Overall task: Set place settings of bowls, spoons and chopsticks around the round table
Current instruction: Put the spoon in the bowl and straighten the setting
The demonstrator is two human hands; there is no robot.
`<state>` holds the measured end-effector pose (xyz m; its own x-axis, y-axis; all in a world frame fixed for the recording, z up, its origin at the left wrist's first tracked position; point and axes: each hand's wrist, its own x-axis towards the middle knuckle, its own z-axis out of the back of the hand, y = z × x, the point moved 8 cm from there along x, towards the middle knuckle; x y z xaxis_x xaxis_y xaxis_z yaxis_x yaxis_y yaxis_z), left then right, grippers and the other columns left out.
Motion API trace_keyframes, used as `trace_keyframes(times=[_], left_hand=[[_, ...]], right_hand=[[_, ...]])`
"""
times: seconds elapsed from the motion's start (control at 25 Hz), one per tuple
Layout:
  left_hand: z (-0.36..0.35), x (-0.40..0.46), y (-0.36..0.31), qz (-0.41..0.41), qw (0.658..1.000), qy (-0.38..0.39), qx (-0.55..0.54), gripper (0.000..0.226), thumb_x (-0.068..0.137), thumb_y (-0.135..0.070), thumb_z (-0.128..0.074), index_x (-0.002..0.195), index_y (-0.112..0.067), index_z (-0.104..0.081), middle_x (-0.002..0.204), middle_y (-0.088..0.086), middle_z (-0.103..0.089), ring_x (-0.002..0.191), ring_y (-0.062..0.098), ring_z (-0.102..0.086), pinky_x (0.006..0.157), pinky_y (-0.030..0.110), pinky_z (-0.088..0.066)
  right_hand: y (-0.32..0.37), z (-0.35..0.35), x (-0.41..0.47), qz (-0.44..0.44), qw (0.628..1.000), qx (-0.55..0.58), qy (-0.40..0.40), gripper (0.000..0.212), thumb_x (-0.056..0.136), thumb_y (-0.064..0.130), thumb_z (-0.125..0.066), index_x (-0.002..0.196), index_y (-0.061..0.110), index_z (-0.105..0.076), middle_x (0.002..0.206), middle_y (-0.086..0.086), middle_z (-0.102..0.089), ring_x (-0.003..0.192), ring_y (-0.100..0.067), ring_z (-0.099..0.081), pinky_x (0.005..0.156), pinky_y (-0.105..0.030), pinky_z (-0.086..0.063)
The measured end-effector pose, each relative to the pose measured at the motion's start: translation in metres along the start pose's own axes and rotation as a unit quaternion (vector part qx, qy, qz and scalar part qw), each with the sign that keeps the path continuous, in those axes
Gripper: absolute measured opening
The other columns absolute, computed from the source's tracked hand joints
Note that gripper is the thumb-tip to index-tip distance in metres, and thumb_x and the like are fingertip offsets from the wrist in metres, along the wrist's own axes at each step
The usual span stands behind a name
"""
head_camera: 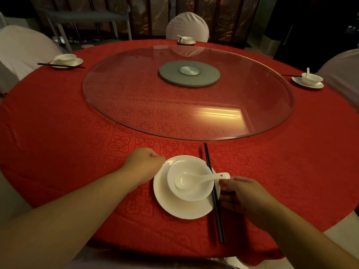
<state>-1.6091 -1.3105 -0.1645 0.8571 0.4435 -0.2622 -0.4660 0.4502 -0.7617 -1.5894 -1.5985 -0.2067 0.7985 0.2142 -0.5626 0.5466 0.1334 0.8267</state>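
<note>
A white plate [171, 206] lies on the red tablecloth near the front edge, with a white bowl [196, 195] standing on it. A white spoon [194, 178] rests in the bowl, its handle pointing right over the rim. Black chopsticks [217, 216] lie along the plate's right side, partly over its rim. My left hand [144, 162] is curled at the plate's upper left rim and touches it. My right hand [244, 195] sits just right of the plate, its fingers curled at the spoon's handle end and beside the chopsticks; whether they pinch anything is unclear.
A glass turntable [136, 105] covers the middle of the round table [58, 142]. Three other settings stand at the left [66, 60], far [186, 40] and right [310, 79] edges. White-covered chairs stand behind them.
</note>
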Motion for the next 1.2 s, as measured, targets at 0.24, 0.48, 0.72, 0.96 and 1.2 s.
trace_keyframes(times=[0.24,0.48,0.72,0.96,1.2], left_hand=[[-0.032,-0.013,0.003,0.04,0.987,0.13,-0.092,0.037,0.072,0.003,-0.079,0.105,-0.012,-0.071,0.091,0.015,-0.071,0.076,0.024,-0.072,0.065,0.035,-0.063],[-0.026,-0.012,0.005,0.044,0.986,0.123,-0.104,0.033,0.073,0.008,-0.077,0.098,-0.013,-0.072,0.093,0.012,-0.068,0.081,0.025,-0.073,0.059,0.03,-0.063],[-0.019,-0.006,0.01,0.061,0.987,0.094,-0.114,0.023,0.083,-0.031,-0.076,0.093,-0.011,-0.072,0.082,0.007,-0.07,0.068,0.019,-0.067,0.067,0.032,-0.063],[-0.014,0.0,0.018,0.088,0.984,0.062,-0.14,0.026,0.086,-0.038,-0.067,0.089,-0.013,-0.074,0.068,-0.002,-0.077,0.066,0.013,-0.073,0.06,0.028,-0.061],[-0.017,-0.001,0.02,0.096,0.982,0.07,-0.145,0.028,0.088,-0.036,-0.065,0.092,-0.01,-0.074,0.072,0.0,-0.078,0.063,0.011,-0.074,0.06,0.027,-0.059]], right_hand=[[-0.001,0.0,0.0,-0.006,1.0,-0.012,-0.009,0.016,0.097,0.016,-0.061,0.104,0.005,-0.071,0.095,-0.014,-0.078,0.088,-0.031,-0.076,0.071,-0.037,-0.063],[-0.005,0.003,0.003,-0.014,1.0,-0.004,-0.013,0.013,0.092,0.005,-0.064,0.104,0.001,-0.07,0.088,-0.019,-0.073,0.073,-0.025,-0.066,0.067,-0.034,-0.062],[-0.003,0.004,0.002,-0.005,0.999,-0.041,-0.024,0.023,0.084,-0.009,-0.065,0.104,0.003,-0.069,0.074,-0.01,-0.065,0.059,-0.015,-0.061,0.064,-0.032,-0.06],[0.0,0.004,0.004,0.01,0.996,-0.069,-0.051,0.018,0.082,-0.005,-0.068,0.097,0.004,-0.072,0.066,-0.006,-0.067,0.056,-0.013,-0.061,0.064,-0.031,-0.059],[-0.001,0.008,0.004,0.001,0.997,-0.06,-0.056,0.016,0.082,-0.005,-0.068,0.095,0.005,-0.071,0.062,-0.005,-0.066,0.052,-0.013,-0.06,0.061,-0.031,-0.059]])
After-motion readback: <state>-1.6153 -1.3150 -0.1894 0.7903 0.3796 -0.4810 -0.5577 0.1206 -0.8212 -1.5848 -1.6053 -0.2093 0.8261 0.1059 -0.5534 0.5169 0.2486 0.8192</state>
